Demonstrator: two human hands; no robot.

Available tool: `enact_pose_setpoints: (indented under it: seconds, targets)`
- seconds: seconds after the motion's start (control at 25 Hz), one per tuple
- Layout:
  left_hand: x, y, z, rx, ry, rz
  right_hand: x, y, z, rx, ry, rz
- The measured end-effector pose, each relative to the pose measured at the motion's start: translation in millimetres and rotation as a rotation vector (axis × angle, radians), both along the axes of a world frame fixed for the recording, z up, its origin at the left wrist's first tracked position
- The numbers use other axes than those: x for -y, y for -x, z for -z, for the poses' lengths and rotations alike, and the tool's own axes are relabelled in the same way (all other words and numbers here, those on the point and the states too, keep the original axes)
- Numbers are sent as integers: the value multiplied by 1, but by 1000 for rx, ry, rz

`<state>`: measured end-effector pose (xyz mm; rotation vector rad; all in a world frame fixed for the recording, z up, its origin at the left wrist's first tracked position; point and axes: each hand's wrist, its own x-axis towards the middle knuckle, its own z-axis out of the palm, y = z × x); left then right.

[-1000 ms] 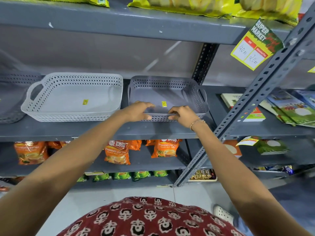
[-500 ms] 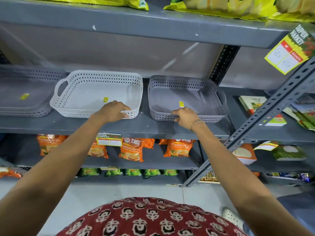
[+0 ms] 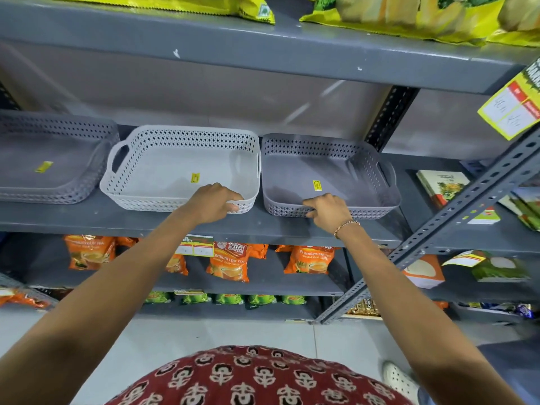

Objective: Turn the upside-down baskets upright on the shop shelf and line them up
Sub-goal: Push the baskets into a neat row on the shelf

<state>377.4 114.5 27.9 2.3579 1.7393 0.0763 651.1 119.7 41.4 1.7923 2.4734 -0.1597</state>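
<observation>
Three perforated plastic baskets stand upright side by side on the grey shelf. A dark grey basket is at the left. In the middle is a light grey basket with my left hand gripping its front rim near the right corner. At the right is a dark grey basket; my right hand holds its front rim. Each basket has a small yellow sticker on its floor.
A slanted perforated steel upright crosses just right of the baskets. Books lie on the shelf beyond it. Orange tea packets fill the shelf below. Yellow bags sit on the shelf above, and a price tag hangs at the right.
My left hand left the right basket's rim and took the middle light basket's front rim. My right hand stayed on the right basket. The view shifted left, bringing the left basket into sight.
</observation>
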Motion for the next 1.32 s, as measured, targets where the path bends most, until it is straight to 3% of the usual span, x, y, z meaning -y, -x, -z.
enact_pose_setpoints:
  seconds: [1.0,1.16,1.24,1.32]
  targets:
    - [-7,-4,1,58,80,16,-7,-10,-2,-2,62,13]
    - [-2,-2,1,66,56,10,-7,-9,-14,-139,185,3]
    - [2,0,0,177,22,-13,-8,4,-24,-220,128,-3]
    - [7,3,-7,273,-50,-35,-8,28,-35,-228,-55,-24]
